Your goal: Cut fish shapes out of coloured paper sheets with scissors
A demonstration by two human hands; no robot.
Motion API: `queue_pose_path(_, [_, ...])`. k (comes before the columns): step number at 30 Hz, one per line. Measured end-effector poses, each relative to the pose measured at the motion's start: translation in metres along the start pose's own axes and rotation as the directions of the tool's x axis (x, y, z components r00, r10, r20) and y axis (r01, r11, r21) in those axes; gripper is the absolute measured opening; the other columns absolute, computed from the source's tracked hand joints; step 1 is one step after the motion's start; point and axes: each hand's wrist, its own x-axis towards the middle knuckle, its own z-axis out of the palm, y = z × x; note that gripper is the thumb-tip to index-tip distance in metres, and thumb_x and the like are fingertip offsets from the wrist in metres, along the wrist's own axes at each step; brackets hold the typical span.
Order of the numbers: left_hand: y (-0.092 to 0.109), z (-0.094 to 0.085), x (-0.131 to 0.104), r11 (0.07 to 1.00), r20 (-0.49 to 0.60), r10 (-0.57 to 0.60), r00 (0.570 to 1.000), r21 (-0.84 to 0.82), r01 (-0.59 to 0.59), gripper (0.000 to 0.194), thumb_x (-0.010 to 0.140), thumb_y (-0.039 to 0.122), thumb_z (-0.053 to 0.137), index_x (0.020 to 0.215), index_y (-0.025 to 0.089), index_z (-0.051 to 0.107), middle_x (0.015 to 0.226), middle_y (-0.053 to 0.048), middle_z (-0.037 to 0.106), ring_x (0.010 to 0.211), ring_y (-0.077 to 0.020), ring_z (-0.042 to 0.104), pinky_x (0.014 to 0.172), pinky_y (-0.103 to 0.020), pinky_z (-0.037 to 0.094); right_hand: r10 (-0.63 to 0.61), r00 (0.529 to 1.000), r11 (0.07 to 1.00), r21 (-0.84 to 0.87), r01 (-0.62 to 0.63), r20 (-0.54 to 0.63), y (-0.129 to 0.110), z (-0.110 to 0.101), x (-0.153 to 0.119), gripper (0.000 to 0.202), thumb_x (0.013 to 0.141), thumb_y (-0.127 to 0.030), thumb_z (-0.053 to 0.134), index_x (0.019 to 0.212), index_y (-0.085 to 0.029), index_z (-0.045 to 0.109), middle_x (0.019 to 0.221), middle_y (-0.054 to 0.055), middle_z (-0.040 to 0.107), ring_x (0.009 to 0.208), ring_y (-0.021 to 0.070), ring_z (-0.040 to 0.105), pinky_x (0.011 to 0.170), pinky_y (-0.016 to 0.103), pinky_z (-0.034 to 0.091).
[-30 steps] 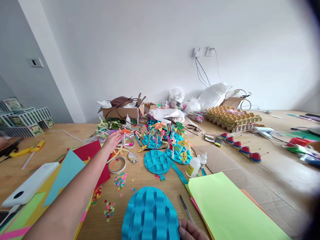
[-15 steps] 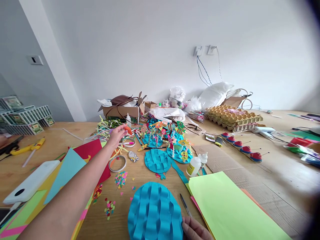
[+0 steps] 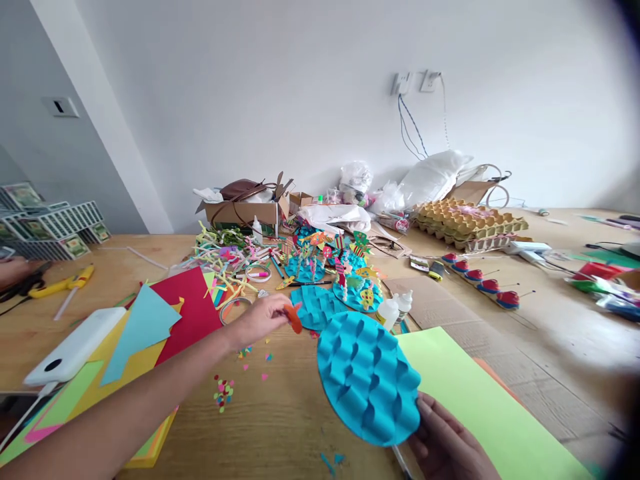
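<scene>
Between the thumb and fingers of my left hand [image 3: 266, 321] is a small orange piece [image 3: 293, 319], near the middle of the table. My right hand [image 3: 447, 437] grips the lower right edge of a round blue paper disc [image 3: 369, 378] covered in wavy strips, lifted and tilted above the table. Behind the disc lies another blue wavy disc [image 3: 317, 305]. Further back, blue bases carry colourful paper fish and other cut-outs [image 3: 343, 270]. White glue bottles [image 3: 389, 312] stand just beyond the held disc.
Coloured paper sheets [image 3: 187, 307] and a white power bank [image 3: 75, 347] lie left. Light green paper [image 3: 480, 400] is at right. Egg trays [image 3: 467, 223] and a cardboard box [image 3: 243, 217] sit at the back. Another person's hand [image 3: 14, 268] shows at far left.
My left hand has come nearer and to the right with the orange piece. The blue disc has been raised off the table and moved right in my right hand.
</scene>
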Motion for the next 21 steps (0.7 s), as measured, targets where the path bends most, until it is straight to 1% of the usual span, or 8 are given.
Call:
queue_pose_path(3, [0.026,0.022,-0.023,0.994,0.171,0.052,0.984,0.086,-0.068,0.014,0.079,0.021,0.055,0.08,0.022,0.068,0.084,-0.003,0.067,0.082,-0.0178,0.06,0.073,-0.026,0.043,-0.086,0.994,0.996,0.003,0.086,-0.073,-0.01,-0.007,-0.005,0.021,0.061,-0.03,0.077,0.075,-0.017,0.068,0.068,0.001,0.062,0.058,0.0111,0.052,0.048,0.016,0.046])
queue_pose_path(5, [0.041,0.035,-0.038,0.983,0.259,0.062,0.964,0.151,-0.104,0.017,0.081,0.019,0.051,0.084,0.024,0.068,0.08,-0.002,0.067,0.077,-0.0167,0.061,0.069,-0.024,0.043,-0.133,0.984,0.99,0.022,0.136,-0.12,-0.015,-0.012,-0.006,0.019,0.06,-0.027,0.078,0.074,-0.017,0.067,0.068,0.0,0.062,0.056,0.0103,0.051,0.044,0.015,0.046])
queue_pose_path(7, [0.053,0.046,-0.051,0.964,0.304,0.055,0.951,0.233,-0.13,0.019,0.081,0.015,0.049,0.086,0.023,0.066,0.08,-0.003,0.067,0.077,-0.0183,0.061,0.067,-0.025,0.042,-0.145,0.975,0.986,0.057,0.157,-0.169,-0.019,-0.017,-0.007,0.022,0.056,-0.024,0.08,0.072,-0.017,0.068,0.067,-0.001,0.061,0.053,0.0094,0.05,0.041,0.015,0.046])
queue_pose_path(10, [0.064,0.058,-0.068,0.927,0.322,0.027,0.946,0.346,-0.144,0.022,0.081,0.01,0.045,0.085,0.021,0.062,0.079,-0.004,0.065,0.07,-0.0183,0.06,0.061,-0.026,0.041,-0.134,0.961,0.979,0.118,0.166,-0.243,-0.023,-0.021,-0.01,0.028,0.048,-0.019,0.084,0.071,-0.017,0.068,0.068,-0.001,0.062,0.053,0.0096,0.052,0.042,0.015,0.048])
queue_pose_path(12, [0.068,0.065,-0.077,0.867,0.367,0.022,0.93,0.456,-0.201,0.022,0.08,0.006,0.043,0.085,0.02,0.059,0.079,-0.005,0.064,0.066,-0.0186,0.059,0.057,-0.026,0.041,-0.121,0.956,0.975,0.147,0.165,-0.268,-0.023,-0.021,-0.012,0.029,0.046,-0.019,0.085,0.069,-0.017,0.067,0.066,-0.001,0.062,0.053,0.0093,0.053,0.043,0.015,0.049])
queue_pose_path(16, [0.065,0.085,-0.098,0.661,0.47,0.027,0.882,0.654,-0.369,0.017,0.08,0.007,0.045,0.089,0.019,0.054,0.082,-0.006,0.064,0.066,-0.02,0.06,0.052,-0.026,0.042,-0.091,0.967,0.979,0.156,0.13,-0.237,-0.021,-0.018,-0.011,0.029,0.045,-0.022,0.085,0.068,-0.017,0.067,0.063,-0.002,0.062,0.051,0.0087,0.053,0.043,0.015,0.049])
queue_pose_path(19, [0.061,0.098,-0.113,0.662,0.468,-0.015,0.884,0.667,-0.342,0.015,0.081,0.01,0.046,0.089,0.02,0.054,0.085,-0.008,0.065,0.066,-0.0195,0.061,0.049,-0.025,0.042,-0.092,0.977,0.985,0.126,0.118,-0.193,-0.018,-0.015,-0.008,0.03,0.046,-0.023,0.085,0.07,-0.017,0.067,0.064,-0.002,0.064,0.052,0.0087,0.053,0.043,0.014,0.048])
queue_pose_path(21, [0.063,0.097,-0.117,0.748,0.505,-0.056,0.861,0.592,-0.299,0.014,0.078,0.016,0.054,0.091,0.02,0.055,0.093,-0.011,0.064,0.074,-0.0229,0.061,0.053,-0.028,0.044,-0.1,0.982,0.988,0.102,0.117,-0.159,-0.015,-0.012,-0.005,0.03,0.048,-0.023,0.085,0.071,-0.016,0.067,0.065,-0.002,0.064,0.052,0.0078,0.052,0.043,0.013,0.047])
